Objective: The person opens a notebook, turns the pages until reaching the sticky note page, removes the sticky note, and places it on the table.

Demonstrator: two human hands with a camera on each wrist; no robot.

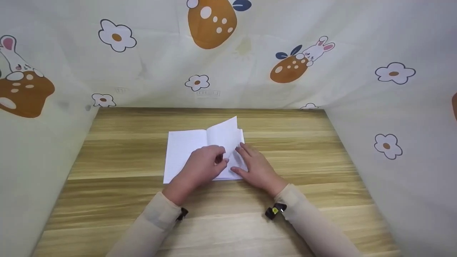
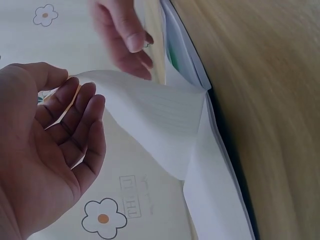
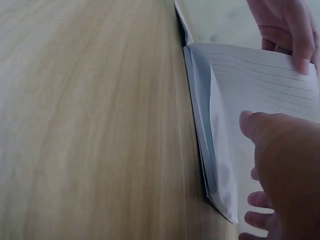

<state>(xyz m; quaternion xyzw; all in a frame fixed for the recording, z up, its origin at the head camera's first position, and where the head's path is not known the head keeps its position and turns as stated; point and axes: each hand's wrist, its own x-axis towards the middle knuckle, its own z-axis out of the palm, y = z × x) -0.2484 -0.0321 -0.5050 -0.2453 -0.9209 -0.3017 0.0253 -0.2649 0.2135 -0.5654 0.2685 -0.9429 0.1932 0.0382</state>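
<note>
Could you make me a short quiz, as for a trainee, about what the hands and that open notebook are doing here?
1. True or false: the white lined-paper notebook lies open on the light wooden table.
2. Which of the hands pinches the lifted lined page: A) left hand, B) right hand?
3. Fill in: behind the table hangs a cream cloth printed with flowers, rabbits and ____.

Key
1. True.
2. A; the left wrist view shows its thumb and fingers on the page's edge, while the right hand rests on the notebook's right side.
3. Mushrooms.
</note>
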